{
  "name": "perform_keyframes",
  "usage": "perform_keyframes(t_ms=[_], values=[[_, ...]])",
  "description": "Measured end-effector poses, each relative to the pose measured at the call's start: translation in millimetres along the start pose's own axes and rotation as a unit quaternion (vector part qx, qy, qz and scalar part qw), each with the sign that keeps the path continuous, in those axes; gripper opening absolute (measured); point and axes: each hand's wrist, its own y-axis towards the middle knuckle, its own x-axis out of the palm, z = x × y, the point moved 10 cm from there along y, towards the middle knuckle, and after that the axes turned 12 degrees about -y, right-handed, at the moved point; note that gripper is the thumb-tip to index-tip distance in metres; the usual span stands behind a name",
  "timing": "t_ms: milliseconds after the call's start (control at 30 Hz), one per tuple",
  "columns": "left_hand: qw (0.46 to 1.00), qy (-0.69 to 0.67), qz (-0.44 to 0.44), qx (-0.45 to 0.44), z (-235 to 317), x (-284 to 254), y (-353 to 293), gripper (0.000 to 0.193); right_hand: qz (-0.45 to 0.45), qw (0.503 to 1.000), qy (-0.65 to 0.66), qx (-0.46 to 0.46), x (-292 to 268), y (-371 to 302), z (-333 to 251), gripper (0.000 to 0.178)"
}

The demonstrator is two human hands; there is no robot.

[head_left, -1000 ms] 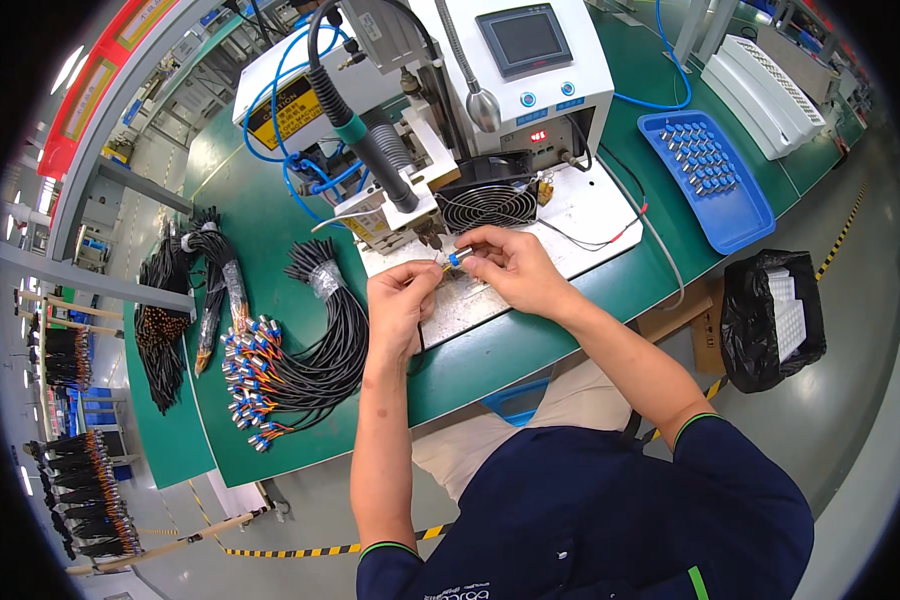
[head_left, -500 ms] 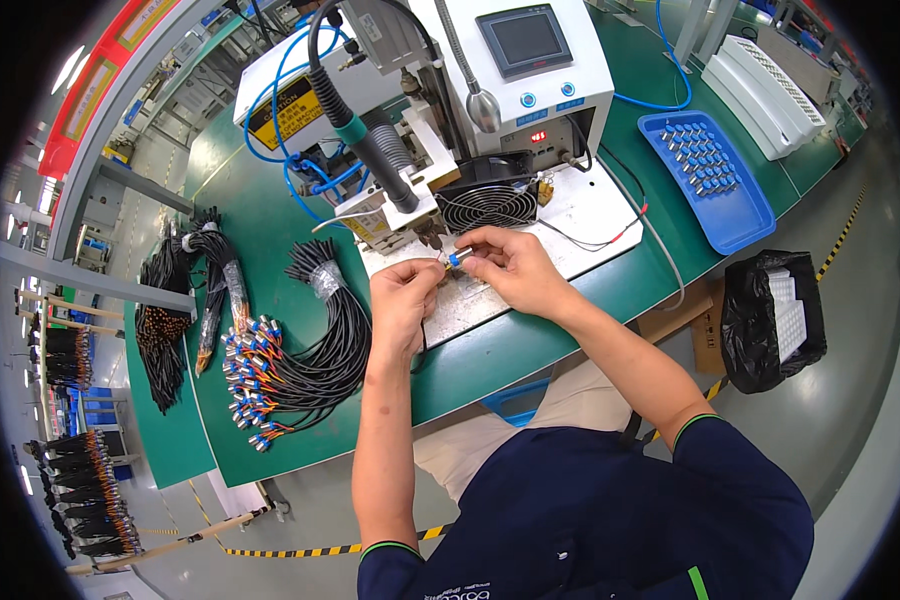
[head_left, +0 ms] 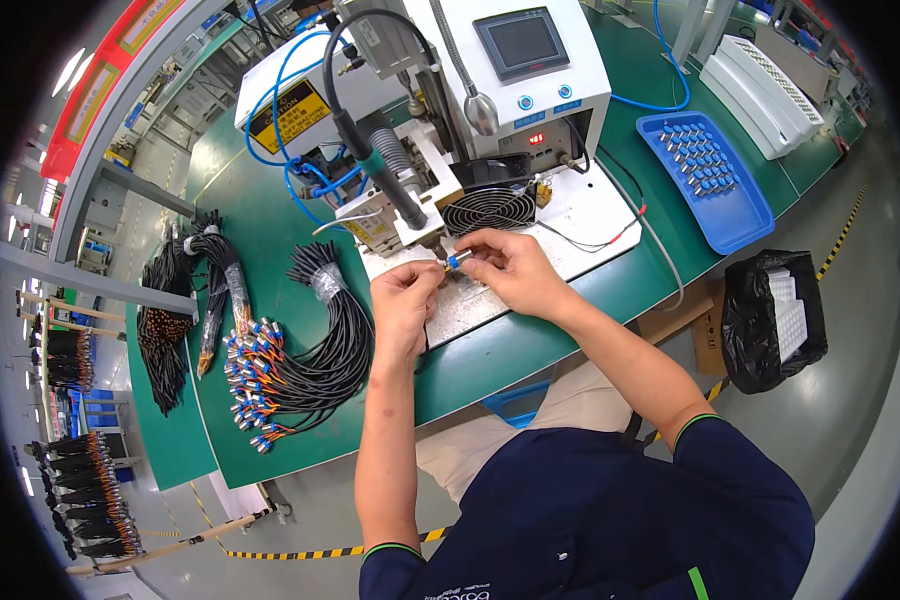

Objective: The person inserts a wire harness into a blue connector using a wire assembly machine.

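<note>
My right hand (head_left: 518,272) pinches one connector (head_left: 456,262), my left hand (head_left: 407,297) apparently its wires; leftward lie wired connectors (head_left: 257,372), rightward, loose connectors (head_left: 698,160) wait in a blue tray (head_left: 738,222).

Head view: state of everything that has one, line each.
Blue-and-silver connector, held in the fingers
Left hand, fingertips pinched together at the connector's left end
Right hand, fingers closed on the connector
Control screen, dark
Red digit display, lit
Fan, spinning or not: can't tell
Blue tray, partly filled
Black cable bundle, wrapped near one end
Black bag, open
</note>
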Motion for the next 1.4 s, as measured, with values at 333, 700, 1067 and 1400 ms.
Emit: perform_keyframes(t_ms=[333, 700, 1067, 1400], values=[[1.000, -0.001, 0.006, 0.006, 0.0, -0.7, -0.4, 0.009, -0.003, 1.000, -0.012, 0.005, 0.1, -0.4, 0.0, 0.027], [1.000, -0.003, 0.003, 0.014, 0.3, -0.4, -0.9, 0.008, 0.006, 1.000, -0.018, 0.002, -1.7, -0.8, -3.7, 0.027], [1.000, -0.003, 0.002, 0.016, 0.7, 0.4, -1.1, 0.008, 0.003, 1.000, -0.025, -0.001, -1.8, -1.1, -4.3, 0.027], [1.000, -0.005, 0.006, 0.019, 0.2, -0.2, -1.2, 0.008, 0.002, 1.000, -0.025, 0.008, -0.6, -0.7, 0.5, 0.026]])
